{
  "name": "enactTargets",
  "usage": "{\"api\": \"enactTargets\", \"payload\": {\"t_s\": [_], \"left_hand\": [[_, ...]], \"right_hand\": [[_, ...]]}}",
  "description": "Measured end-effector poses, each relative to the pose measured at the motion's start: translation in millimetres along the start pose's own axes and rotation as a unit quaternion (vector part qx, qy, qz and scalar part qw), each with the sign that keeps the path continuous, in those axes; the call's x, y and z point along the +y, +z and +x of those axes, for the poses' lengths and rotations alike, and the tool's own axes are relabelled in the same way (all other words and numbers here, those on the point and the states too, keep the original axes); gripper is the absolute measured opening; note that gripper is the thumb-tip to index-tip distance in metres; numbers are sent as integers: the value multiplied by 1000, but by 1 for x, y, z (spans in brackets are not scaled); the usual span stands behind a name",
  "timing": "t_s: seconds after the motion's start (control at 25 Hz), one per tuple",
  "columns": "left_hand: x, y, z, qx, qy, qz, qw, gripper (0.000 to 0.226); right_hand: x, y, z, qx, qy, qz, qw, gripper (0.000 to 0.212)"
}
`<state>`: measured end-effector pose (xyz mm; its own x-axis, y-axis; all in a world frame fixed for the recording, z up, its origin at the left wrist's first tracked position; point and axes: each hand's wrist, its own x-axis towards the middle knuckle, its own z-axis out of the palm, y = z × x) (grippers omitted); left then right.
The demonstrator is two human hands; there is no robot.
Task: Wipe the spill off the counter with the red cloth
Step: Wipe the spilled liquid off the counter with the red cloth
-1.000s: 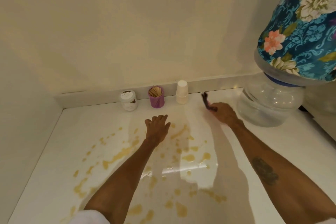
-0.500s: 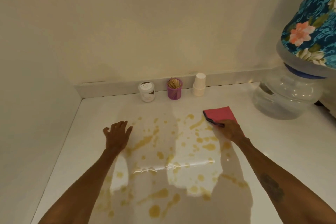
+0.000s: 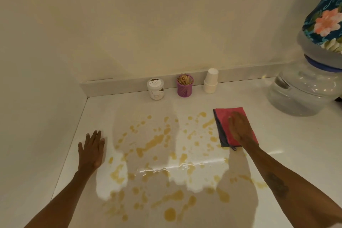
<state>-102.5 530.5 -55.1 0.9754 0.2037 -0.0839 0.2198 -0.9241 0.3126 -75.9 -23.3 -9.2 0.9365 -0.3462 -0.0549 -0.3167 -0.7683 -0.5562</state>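
Note:
The red cloth (image 3: pixel 224 118), with a dark edge, lies flat on the white counter (image 3: pixel 288 153) at the right edge of the spill. My right hand (image 3: pixel 239 128) presses flat on top of it, fingers spread. The spill (image 3: pixel 157 140) is a scatter of yellow-brown drops and streaks across the middle of the counter, running toward the near edge. My left hand (image 3: pixel 92 149) rests palm down on the counter to the left of the spill, fingers apart, holding nothing.
Against the back wall stand a white jar (image 3: pixel 156 88), a purple cup of sticks (image 3: pixel 184 87) and a stack of white paper cups (image 3: pixel 211 80). A large water jug with a floral cover (image 3: pixel 303 90) stands at the right. A wall closes the left side.
My right hand brought the cloth down, laid it out flat and now presses on it. My left hand moved left, off the spill.

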Motion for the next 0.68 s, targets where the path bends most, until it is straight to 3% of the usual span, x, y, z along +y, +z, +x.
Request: {"api": "enactTargets", "payload": {"t_s": [0.24, 0.4, 0.56, 0.68], "left_hand": [[-29, 20, 5, -61, 28, 42, 997, 62], [-45, 33, 2, -23, 48, 7, 999, 62], [-46, 37, 0, 3, 29, -26, 999, 69], [-44, 39, 1, 25, 19, 12, 999, 72]], "right_hand": [[18, 14, 24, -86, -28, -141, 986, 54], [37, 36, 36, -55, -49, -239, 968, 57], [28, 40, 58, -65, -71, -286, 953, 79], [-7, 62, 57, -75, -70, -273, 956, 66]]}}
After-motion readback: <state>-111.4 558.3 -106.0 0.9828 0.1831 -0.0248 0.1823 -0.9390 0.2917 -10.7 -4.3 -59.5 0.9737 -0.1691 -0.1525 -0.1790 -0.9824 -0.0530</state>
